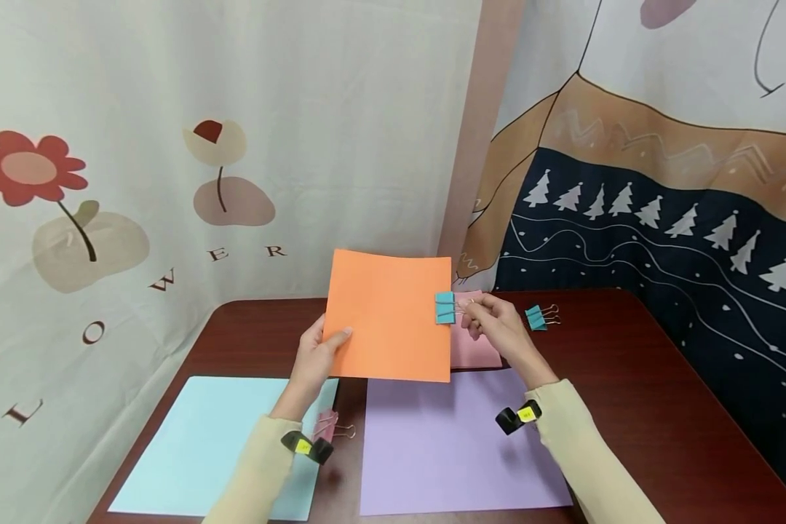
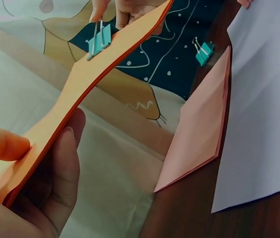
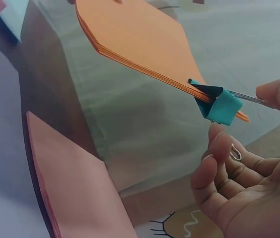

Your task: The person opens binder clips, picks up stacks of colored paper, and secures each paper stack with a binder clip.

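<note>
A stack of orange paper (image 1: 393, 313) is held up above the table, its many sheets visible along the edge in the right wrist view. My left hand (image 1: 314, 356) grips its lower left side, thumb on the front face and fingers behind. A teal binder clip (image 1: 445, 308) sits on the stack's right edge, with the sheets between its jaws. My right hand (image 1: 498, 327) holds this clip by its wire handles, the thumb on one handle (image 3: 251, 99) and fingers by the other. Behind the orange stack, a pink paper stack (image 1: 474, 349) lies partly hidden.
Another teal binder clip (image 1: 537, 318) lies at the back right of the brown table (image 1: 661, 407). Light blue paper (image 1: 203, 437) with a pink binder clip (image 1: 325, 424) lies front left, beneath my left forearm. Purple paper (image 1: 452, 451) lies front middle. Printed curtains (image 1: 340, 145) hang behind.
</note>
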Demonstrator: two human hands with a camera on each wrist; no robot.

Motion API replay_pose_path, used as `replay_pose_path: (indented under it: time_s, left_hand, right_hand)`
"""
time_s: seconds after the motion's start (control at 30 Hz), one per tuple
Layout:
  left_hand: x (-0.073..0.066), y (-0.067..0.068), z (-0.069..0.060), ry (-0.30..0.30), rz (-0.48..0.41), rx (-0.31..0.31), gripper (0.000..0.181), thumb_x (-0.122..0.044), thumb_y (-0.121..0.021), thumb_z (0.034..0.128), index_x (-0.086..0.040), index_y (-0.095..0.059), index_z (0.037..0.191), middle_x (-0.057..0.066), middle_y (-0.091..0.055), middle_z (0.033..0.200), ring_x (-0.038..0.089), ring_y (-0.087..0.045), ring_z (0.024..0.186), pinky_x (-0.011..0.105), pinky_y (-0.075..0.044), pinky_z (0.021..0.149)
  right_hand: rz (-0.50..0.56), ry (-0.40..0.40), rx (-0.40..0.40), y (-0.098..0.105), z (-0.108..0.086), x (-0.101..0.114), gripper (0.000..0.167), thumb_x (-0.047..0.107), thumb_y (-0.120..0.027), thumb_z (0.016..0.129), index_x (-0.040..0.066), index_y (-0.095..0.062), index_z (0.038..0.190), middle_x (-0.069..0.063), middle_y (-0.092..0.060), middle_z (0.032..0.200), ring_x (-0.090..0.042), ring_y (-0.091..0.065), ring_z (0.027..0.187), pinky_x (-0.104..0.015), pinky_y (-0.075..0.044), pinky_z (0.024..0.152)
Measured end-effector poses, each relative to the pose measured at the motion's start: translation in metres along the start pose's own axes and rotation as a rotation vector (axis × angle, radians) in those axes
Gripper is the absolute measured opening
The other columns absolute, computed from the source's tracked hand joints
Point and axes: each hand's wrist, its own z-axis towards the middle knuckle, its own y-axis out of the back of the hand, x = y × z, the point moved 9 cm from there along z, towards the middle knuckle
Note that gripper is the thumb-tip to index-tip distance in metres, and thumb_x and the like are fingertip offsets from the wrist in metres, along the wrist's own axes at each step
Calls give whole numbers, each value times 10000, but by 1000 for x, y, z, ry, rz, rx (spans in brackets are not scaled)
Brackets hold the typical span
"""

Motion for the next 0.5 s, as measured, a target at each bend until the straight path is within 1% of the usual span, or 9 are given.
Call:
replay_pose_path:
  time_s: [0.1,0.17,0.3,0.43,0.5]
  left_hand:
    - [1,7,2,23,42,13,469,-183,-579,1042,-143,-486,1501,121,-680,1069,148,-709,810,334,-592,722]
    - [1,12,3,36,67,20,477,-191,-572,1047,-146,-473,1511,123,-675,1074,152,-705,814,326,-590,726]
    - [2,21,6,56,102,44,478,-191,-576,1045,-139,-472,1508,98,-687,1044,167,-711,810,328,-595,731]
    - [3,31,9,74,131,64,458,-200,-590,1041,-109,-494,1480,52,-709,985,163,-717,795,323,-598,727]
    - [3,36,11,82,140,73,455,-204,-593,1041,-94,-497,1472,34,-721,961,157,-720,789,319,-600,724]
  right_hand:
    - [-26,-8,17,-5,4,1,426,425,-586,1032,23,-647,1162,-130,-669,920,-192,-608,757,-277,-550,752]
    - [-41,-23,27,-9,6,2,442,451,-593,1024,50,-659,1200,-107,-675,932,-186,-613,763,-267,-553,744]
    - [-65,-49,52,-17,11,3,500,489,-608,1009,69,-654,1276,-98,-688,949,-176,-608,766,-267,-534,752]
    - [-103,-61,74,-26,16,7,515,516,-615,996,97,-666,1292,-106,-699,965,-188,-610,768,-296,-527,769]
    - [-119,-70,82,-30,18,7,504,536,-617,987,123,-686,1266,-119,-703,981,-198,-609,775,-303,-523,770]
